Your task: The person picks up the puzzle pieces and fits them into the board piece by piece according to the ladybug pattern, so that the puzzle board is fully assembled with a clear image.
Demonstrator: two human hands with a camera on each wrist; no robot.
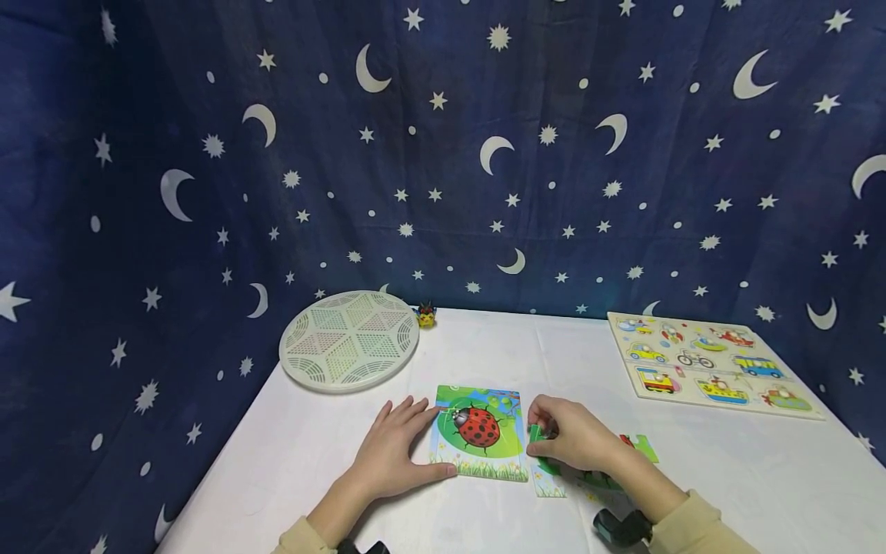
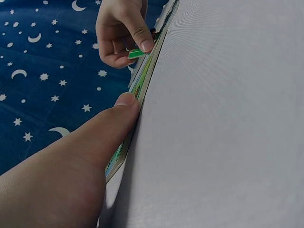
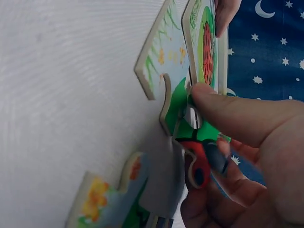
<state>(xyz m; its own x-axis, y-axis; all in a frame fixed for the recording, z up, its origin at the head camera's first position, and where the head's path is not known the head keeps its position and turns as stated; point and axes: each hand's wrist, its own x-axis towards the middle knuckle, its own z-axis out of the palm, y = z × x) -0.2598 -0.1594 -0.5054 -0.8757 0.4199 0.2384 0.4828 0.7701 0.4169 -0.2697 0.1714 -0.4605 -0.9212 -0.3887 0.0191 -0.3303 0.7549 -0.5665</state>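
A square ladybug puzzle board (image 1: 481,466) lies on the white table. My left hand (image 1: 396,450) is at its left side with fingers spread, the thumb (image 2: 126,100) touching its near edge. My right hand (image 1: 580,435), just right of the board, pinches a green jigsaw puzzle piece (image 3: 198,164) with red and black on it. Below that hand a loose puzzle piece (image 1: 549,486) with grass and flowers lies beside the board. Another piece with orange flowers (image 3: 97,202) lies closer to the right wrist. A green piece (image 1: 645,448) lies beyond the right forearm, which partly hides the loose pieces.
A round pale-green game board (image 1: 349,338) lies at the back left, with a small yellow toy figure (image 1: 426,315) beside it. A wooden vehicle peg puzzle (image 1: 692,385) lies at the back right. A dark blue star-and-moon curtain (image 1: 443,154) hangs behind the table.
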